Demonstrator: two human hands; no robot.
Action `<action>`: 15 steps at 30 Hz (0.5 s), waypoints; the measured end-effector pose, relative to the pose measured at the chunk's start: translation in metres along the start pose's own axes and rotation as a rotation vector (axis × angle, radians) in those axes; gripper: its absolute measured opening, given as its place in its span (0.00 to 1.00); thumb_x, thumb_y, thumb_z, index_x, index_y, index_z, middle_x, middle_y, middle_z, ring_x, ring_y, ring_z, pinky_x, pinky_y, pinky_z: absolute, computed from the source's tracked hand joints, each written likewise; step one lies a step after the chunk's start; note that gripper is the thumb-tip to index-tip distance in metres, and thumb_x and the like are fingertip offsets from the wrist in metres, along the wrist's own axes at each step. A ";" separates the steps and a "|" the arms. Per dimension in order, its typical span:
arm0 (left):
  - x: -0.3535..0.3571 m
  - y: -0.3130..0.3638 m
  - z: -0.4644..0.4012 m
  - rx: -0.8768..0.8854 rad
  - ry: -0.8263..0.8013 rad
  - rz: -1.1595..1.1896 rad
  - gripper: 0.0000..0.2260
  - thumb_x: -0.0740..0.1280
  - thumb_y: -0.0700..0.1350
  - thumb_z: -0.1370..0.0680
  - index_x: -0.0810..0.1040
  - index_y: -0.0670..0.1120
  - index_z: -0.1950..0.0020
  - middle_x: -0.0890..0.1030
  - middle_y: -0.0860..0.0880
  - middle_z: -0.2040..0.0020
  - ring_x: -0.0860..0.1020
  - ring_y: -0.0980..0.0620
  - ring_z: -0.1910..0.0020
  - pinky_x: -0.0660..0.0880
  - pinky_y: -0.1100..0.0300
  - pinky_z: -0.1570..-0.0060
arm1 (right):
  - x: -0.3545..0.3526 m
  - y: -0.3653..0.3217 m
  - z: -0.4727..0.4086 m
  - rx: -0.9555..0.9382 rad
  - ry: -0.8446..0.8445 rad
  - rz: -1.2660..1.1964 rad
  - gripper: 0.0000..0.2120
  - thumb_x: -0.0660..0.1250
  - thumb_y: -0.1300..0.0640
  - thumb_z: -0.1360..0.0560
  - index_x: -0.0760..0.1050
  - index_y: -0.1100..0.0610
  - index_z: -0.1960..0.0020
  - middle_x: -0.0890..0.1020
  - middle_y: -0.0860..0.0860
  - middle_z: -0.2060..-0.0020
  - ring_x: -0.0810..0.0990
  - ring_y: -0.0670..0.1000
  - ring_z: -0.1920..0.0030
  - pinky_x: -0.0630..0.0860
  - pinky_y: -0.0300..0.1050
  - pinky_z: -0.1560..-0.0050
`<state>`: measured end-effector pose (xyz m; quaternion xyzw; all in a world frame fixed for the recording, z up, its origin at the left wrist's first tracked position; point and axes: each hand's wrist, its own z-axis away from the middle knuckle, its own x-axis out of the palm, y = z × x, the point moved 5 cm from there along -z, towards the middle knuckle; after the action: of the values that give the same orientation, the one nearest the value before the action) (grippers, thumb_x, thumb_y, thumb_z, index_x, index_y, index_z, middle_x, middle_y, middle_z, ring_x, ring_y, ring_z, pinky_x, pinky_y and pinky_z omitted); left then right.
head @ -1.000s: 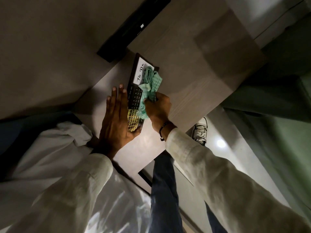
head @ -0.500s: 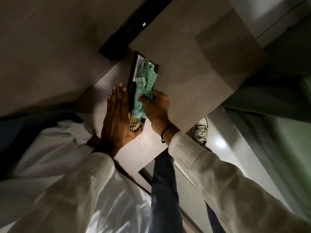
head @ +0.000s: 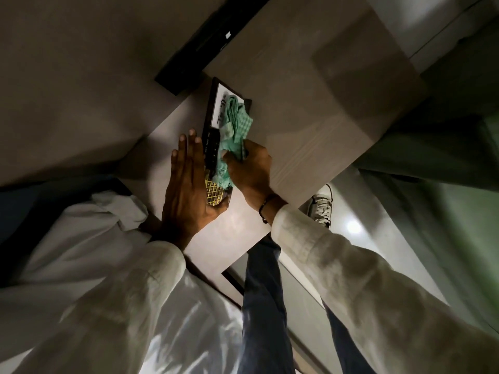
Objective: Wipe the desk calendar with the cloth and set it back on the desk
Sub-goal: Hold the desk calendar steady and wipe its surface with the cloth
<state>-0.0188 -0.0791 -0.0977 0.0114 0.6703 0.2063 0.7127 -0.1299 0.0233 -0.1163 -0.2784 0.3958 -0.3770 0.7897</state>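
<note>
The desk calendar (head: 213,122) is a black-framed board with a white panel on top and a dark and gold grid below, standing near the back of the pale wooden desk (head: 310,125). My left hand (head: 189,184) lies flat with straight fingers against its left edge, thumb hooked under the bottom. My right hand (head: 251,168) grips a bunched green checked cloth (head: 235,130) and presses it on the calendar's face, covering most of the white panel and the right side.
A long black bar (head: 208,41) lies on the desk behind the calendar, close to its top corner. The desk's near edge runs below my wrists, with my leg and a white shoe (head: 321,206) on the floor beyond it.
The cloth has slid up over the white panel, then a little back down and to the right. My left hand has stayed braced on the calendar's left edge.
</note>
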 end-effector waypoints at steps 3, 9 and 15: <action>0.001 -0.002 0.000 0.009 0.000 -0.019 0.56 0.77 0.63 0.27 0.48 0.36 0.16 0.56 0.31 0.16 0.55 0.31 0.15 0.53 0.40 0.16 | 0.001 0.002 0.007 -0.031 -0.004 0.028 0.06 0.76 0.60 0.29 0.82 0.63 0.58 0.86 0.55 0.64 0.82 0.53 0.64 0.75 0.43 0.64; -0.002 0.000 -0.001 0.010 0.025 -0.005 0.55 0.77 0.62 0.27 0.48 0.37 0.16 0.57 0.30 0.16 0.57 0.30 0.16 0.57 0.36 0.17 | 0.002 -0.007 -0.002 -0.013 0.022 -0.004 0.03 0.75 0.62 0.30 0.83 0.62 0.59 0.84 0.53 0.66 0.76 0.46 0.70 0.67 0.28 0.71; -0.004 0.000 -0.001 -0.031 -0.010 -0.001 0.54 0.78 0.62 0.27 0.53 0.31 0.17 0.56 0.30 0.16 0.55 0.31 0.16 0.56 0.36 0.16 | 0.000 0.002 -0.009 0.050 0.013 0.050 0.05 0.72 0.61 0.28 0.83 0.63 0.57 0.86 0.57 0.63 0.81 0.52 0.64 0.70 0.38 0.64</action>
<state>-0.0204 -0.0804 -0.0937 0.0013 0.6636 0.2163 0.7161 -0.1366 0.0236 -0.1222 -0.2462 0.3980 -0.3687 0.8031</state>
